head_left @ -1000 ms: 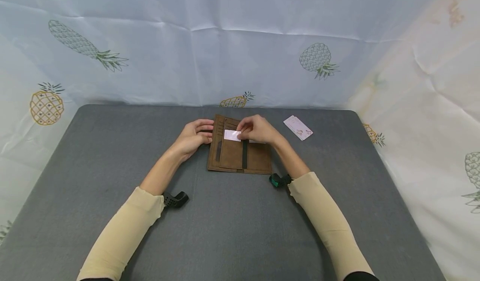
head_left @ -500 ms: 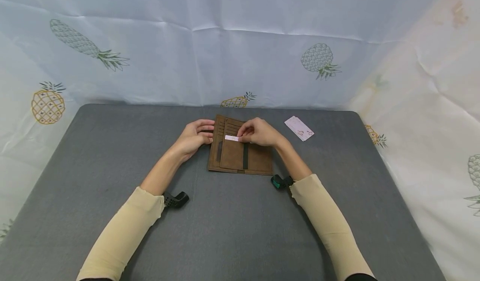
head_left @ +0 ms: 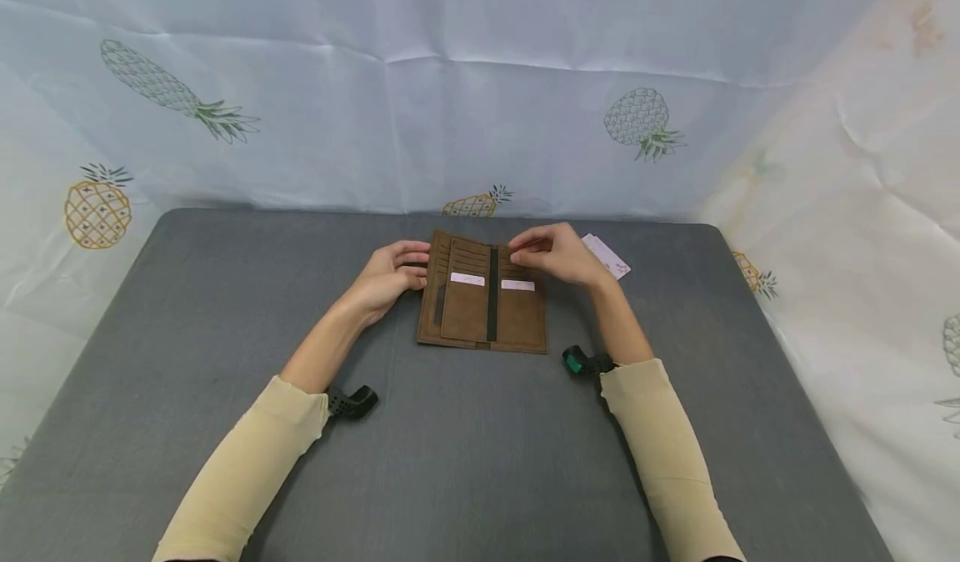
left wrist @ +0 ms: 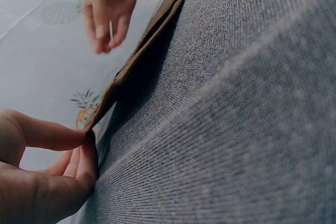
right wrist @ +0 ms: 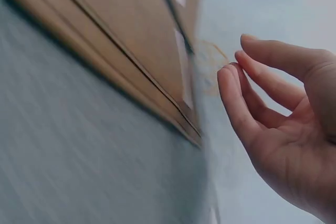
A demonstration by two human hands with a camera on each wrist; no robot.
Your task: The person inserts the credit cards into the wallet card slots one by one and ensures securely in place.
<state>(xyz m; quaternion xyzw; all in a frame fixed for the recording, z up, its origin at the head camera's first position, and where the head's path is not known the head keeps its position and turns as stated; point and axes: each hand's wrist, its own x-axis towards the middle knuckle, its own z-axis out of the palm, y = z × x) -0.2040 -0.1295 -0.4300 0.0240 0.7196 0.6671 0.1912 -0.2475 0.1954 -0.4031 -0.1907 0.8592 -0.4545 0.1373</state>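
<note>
A brown wallet (head_left: 468, 312) lies opened out on the grey table, with a dark strap down its middle. One pink-white card (head_left: 467, 279) shows as a narrow strip in a slot left of the strap. A second card (head_left: 517, 285) sits likewise to the right of it. My left hand (head_left: 382, 283) pinches the wallet's left edge between thumb and fingers, as the left wrist view shows. Above the wallet's right half hovers my right hand (head_left: 558, 253), its fingers loosely bent and nothing between them; in the right wrist view that hand (right wrist: 283, 103) is apart from the wallet.
Loose pink cards (head_left: 607, 256) lie on the table right of the wallet, partly behind my right hand. The grey table (head_left: 450, 445) ends at the back against a white curtain (head_left: 315, 120) printed with pineapples.
The left-hand card has sunk from half showing to a narrow strip in its slot. My right hand has let go of it and moved right. My left hand has stayed in place.
</note>
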